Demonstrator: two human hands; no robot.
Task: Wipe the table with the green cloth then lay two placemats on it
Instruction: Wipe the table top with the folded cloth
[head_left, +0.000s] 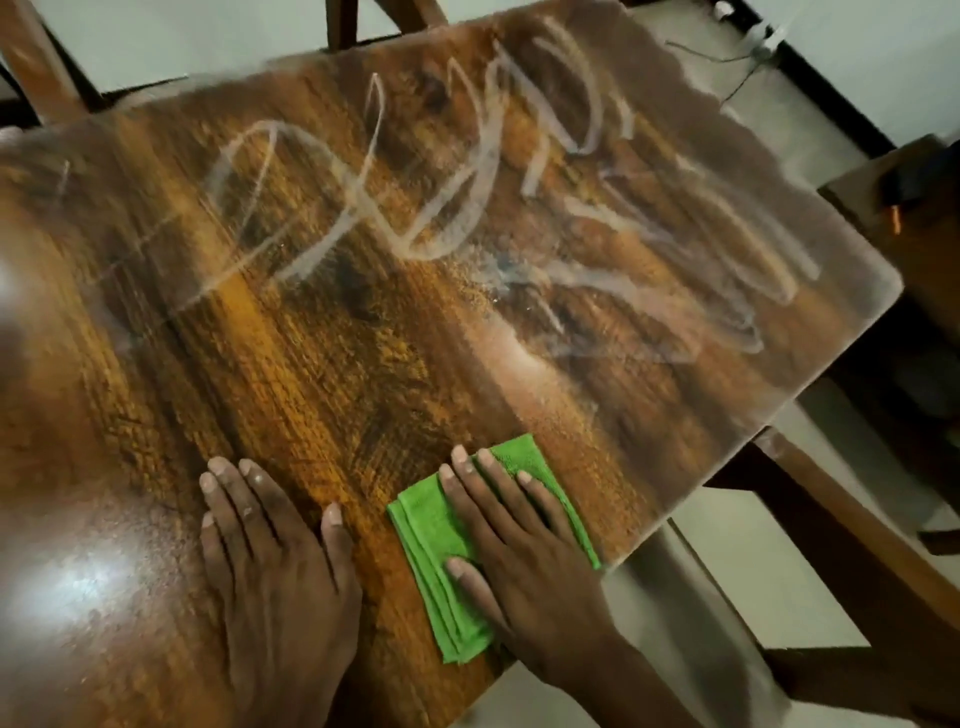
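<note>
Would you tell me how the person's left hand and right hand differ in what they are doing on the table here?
The right hand presses flat on the folded green cloth; the left hand rests on bare wood of the table. The right hand lies near the table's right edge, while the left hand sits further in. Both lie palm down with straight fingers.

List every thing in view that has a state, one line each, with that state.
Green cloth: folded, lying flat near the table's edge, pressed down by the right hand.
Table: streaked with whitish looping wipe marks across the far part; no placemats on it.
Right hand: fingers straight, flat on the cloth.
Left hand: fingers straight, flat on the bare wood beside the cloth.
</note>
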